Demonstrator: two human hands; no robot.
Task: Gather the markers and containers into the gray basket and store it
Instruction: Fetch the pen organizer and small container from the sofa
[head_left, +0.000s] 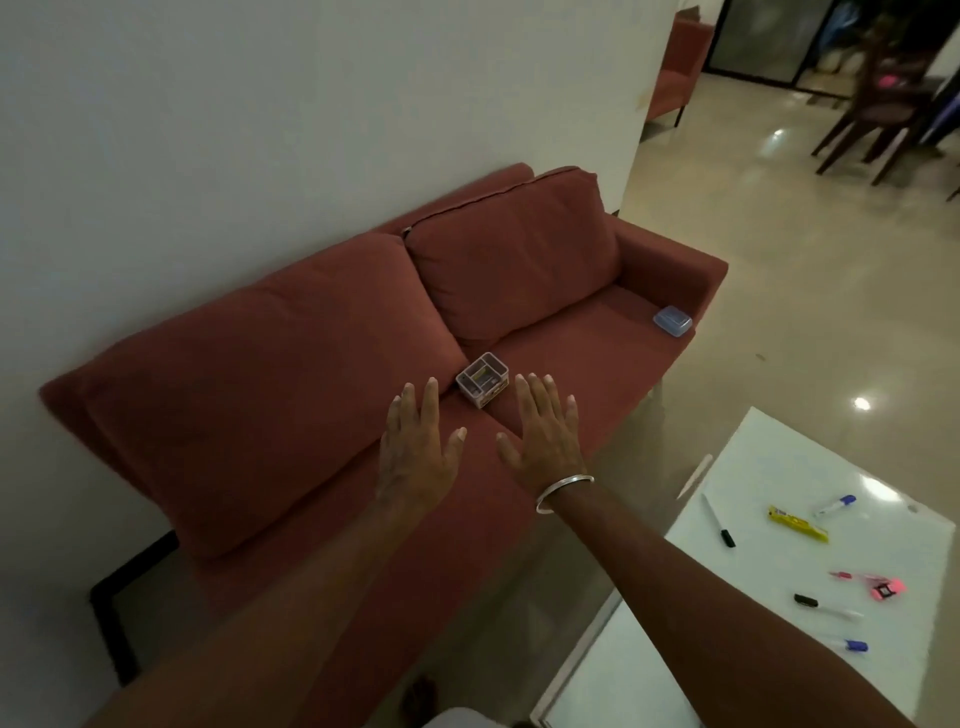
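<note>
A small clear box with compartments (482, 380) sits on the seat of a red sofa (566, 358). My left hand (418, 449) and my right hand (545, 431) are stretched out flat on either side of it, a little short of it, fingers straight and holding nothing. A bluish lidded container (672, 320) lies on the sofa seat by the right armrest. On the white table (779, 457) at the right lie several markers, among them a black-tipped pen (719, 521), a blue-capped marker (834, 506) and a black-capped marker (826, 607). No gray basket is in view.
A yellow packet (798, 524) and a pink item (880, 587) also lie on the table. Two red back cushions (291, 374) lean against the white wall. Shiny tiled floor (810, 291) stretches right, with dark wooden chairs (878, 104) at the far back.
</note>
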